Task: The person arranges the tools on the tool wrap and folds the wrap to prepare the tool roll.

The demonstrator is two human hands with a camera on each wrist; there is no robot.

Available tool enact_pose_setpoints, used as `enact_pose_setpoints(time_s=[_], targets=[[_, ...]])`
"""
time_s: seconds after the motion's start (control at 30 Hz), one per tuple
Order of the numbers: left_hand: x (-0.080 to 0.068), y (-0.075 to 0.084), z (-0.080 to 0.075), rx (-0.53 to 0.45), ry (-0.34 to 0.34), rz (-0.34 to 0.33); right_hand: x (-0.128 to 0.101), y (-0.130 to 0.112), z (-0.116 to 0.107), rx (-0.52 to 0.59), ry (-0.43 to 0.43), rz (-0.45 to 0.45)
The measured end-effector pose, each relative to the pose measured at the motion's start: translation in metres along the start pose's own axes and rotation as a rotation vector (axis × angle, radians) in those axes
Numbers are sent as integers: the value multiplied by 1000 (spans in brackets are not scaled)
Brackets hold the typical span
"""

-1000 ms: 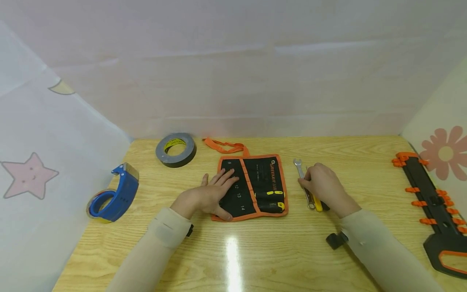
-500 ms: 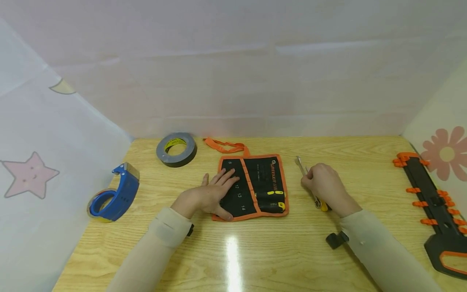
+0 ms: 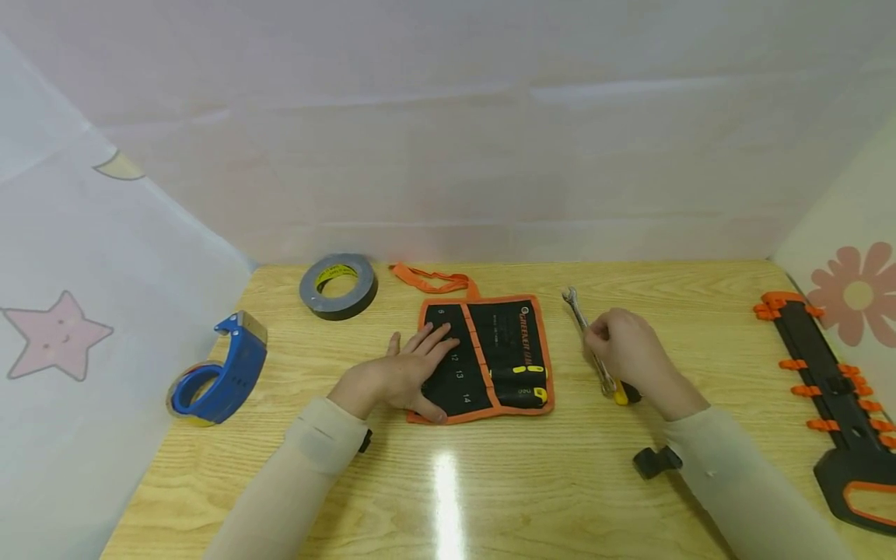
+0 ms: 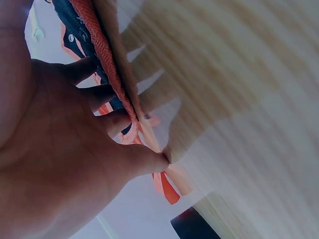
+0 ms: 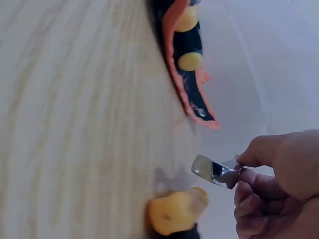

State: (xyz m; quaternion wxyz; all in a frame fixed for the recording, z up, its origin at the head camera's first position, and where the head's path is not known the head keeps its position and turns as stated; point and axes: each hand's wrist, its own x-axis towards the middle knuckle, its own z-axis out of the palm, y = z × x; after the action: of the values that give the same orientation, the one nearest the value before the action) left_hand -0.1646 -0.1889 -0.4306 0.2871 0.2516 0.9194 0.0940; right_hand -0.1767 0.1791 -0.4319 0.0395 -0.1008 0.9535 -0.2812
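Wrench (image 3: 586,330) sits right of the tool roll (image 3: 490,358), its open-end head pointing to the far side, shaft angled down toward the near right; it looks lifted at least partly off the table (image 3: 490,482), though I can't tell if the near end is clear. Right hand (image 3: 626,346) pinches it mid-shaft, fingers curled around the steel; the right wrist view shows the shaft (image 5: 214,171) clamped between thumb and fingers. Just beside the wrench's near end lies a yellow-capped tool (image 3: 619,395) with a dark body, on the table and not in the grip. Left hand (image 3: 399,377) lies flat, fingers straight, pressing the left part of the roll onto the table; it holds nothing, just pins the fabric. The roll is unrolled, black with orange trim, size numbers printed on the pockets, two yellow-tipped tools (image 3: 532,381) already seated in the right pockets. Judgement: pick-up step, wrench in hand, stowing not yet done. Next move likely needs the wrench carried left over the roll, lined up with a free pocket and slid in while the left hand holds the roll down. Grey tape roll (image 3: 339,286) far left, blue tape dispenser (image 3: 220,372) at the left edge, black-orange saw (image 3: 836,397) far right.
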Motion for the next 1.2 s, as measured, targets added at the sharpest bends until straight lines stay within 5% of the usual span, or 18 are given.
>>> enact_pose_setpoints(time_s=[0.83,1.2], targets=[[2,-1,1,-4,3,-7,-5,-23,-7,88,-4,-92],[2,-1,2,-10,-8,-18,1,-22,1,34,-18,-141]])
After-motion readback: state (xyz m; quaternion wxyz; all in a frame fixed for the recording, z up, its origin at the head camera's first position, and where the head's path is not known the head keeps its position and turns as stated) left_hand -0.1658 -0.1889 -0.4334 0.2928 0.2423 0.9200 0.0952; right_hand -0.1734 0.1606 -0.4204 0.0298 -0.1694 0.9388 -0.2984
